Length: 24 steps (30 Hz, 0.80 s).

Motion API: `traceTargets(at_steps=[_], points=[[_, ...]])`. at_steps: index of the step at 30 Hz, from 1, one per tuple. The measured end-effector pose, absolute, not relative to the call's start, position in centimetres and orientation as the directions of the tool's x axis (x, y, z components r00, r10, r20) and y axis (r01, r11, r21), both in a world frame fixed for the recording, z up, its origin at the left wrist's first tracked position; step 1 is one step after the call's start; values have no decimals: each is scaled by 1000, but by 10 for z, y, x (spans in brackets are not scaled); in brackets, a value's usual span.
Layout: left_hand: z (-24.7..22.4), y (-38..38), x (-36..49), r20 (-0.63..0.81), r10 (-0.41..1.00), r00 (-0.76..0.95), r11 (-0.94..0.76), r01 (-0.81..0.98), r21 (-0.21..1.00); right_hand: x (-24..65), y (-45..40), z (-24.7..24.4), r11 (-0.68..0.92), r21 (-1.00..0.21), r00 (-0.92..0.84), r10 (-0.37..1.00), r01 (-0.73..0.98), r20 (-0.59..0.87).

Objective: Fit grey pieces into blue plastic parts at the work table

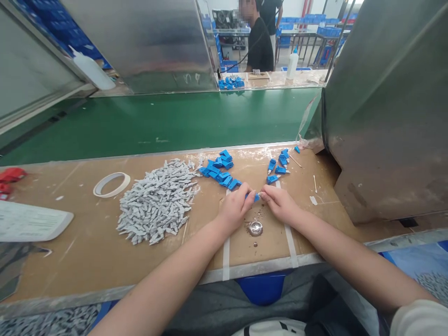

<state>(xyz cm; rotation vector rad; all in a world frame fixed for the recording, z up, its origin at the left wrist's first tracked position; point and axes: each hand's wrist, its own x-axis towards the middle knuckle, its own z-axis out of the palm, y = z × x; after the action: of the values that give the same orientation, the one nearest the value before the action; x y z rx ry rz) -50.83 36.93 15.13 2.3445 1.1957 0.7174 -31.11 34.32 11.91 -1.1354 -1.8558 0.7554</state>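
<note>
My left hand point(235, 205) pinches a small blue plastic piece point(256, 197), most of it hidden by the fingers. At the other end of that piece, my right hand point(281, 204) has its fingertips pressed together around a tiny pale tip I cannot make out. Just beyond my left hand lies a cluster of blue plastic pieces point(214, 171). Several blue pieces with pale tips point(281, 171) lie beyond my right hand. A small round metal dish point(255, 228), shiny inside, sits below both hands. To the left is a large heap of small grey plastic parts point(159, 203).
A tape roll point(112, 185), paper sheet point(31, 221) and red pieces point(12, 175) lie left. Cotton swabs point(315, 184) lie right. Behind the cardboard-covered table runs a green belt point(168, 116), with metal panels point(395, 107) at its sides. A squeeze bottle point(292, 64) and people point(261, 42) are beyond.
</note>
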Motion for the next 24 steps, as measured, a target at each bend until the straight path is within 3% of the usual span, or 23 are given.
traceTargets(at_steps=[13,17,20,24], points=[[158,379,-513,287,801,526,-583,572,577,-317,350,121,318,-881,-200,944,349,262],[162,383,-523,278,762,585,-637,600,485,-318,354,121,290,-914,-169,953,282,251],[165,384,-527,245,760,602,-639,625,448,-314,350,123,367,-859,-241,925,356,295],[165,384,-529,225,747,625,-645,600,473,-307,343,130,509,-644,-394,858,572,328]])
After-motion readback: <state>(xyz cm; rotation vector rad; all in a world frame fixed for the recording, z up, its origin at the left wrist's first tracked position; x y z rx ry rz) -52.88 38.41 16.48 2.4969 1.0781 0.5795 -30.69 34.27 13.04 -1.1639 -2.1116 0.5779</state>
